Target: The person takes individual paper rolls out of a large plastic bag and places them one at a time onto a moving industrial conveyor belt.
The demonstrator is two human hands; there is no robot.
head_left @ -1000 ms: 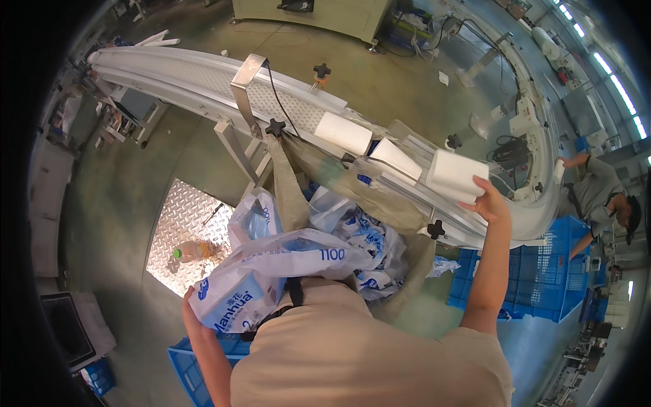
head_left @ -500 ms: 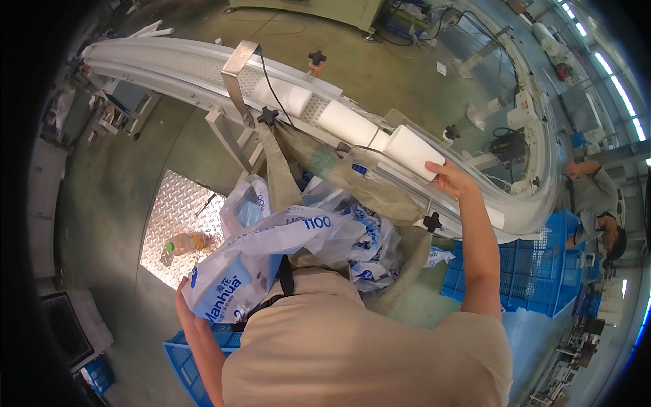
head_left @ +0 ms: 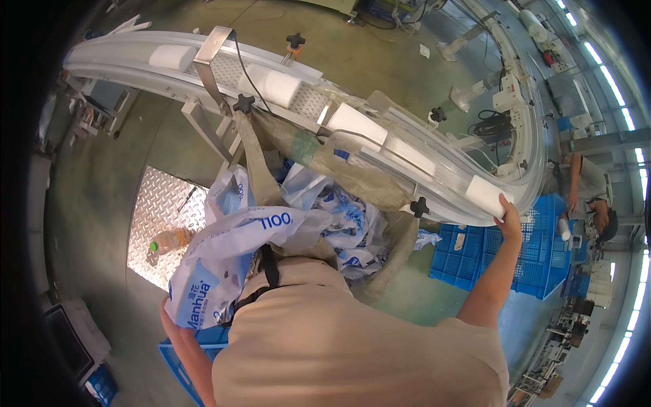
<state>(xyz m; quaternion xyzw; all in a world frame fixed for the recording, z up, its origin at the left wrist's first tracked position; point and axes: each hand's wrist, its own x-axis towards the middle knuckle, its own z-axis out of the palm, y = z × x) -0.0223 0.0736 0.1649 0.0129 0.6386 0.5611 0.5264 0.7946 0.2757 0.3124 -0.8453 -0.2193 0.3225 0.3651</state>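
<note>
My right hand (head_left: 508, 217) reaches out to the conveyor's right bend, its fingers closed on the end of a white paper roll (head_left: 487, 195). Upstream, another white roll (head_left: 357, 125) and several more lie in a line on the belt. At the lower left my left hand (head_left: 168, 313) grips the edge of a printed white-and-blue plastic bag (head_left: 210, 278); the bag hides most of its fingers. The bag's other end trails across my front to a heap of crumpled plastic bags (head_left: 352, 227) in a drab cloth sling (head_left: 386, 197) hung below the conveyor.
The curved conveyor (head_left: 129, 68) crosses ahead, with a metal bracket (head_left: 210, 61) and black knobs (head_left: 419, 206) along it. Blue crates (head_left: 468, 254) stand at right; a co-worker (head_left: 597, 193) is beyond them. A bottle (head_left: 169, 241) lies on a metal plate (head_left: 146, 217) at left.
My right hand has moved right and nearer along the conveyor, now at a roll by the bend. Another roll shows at the belt's far left. My left hand still holds the bag.
</note>
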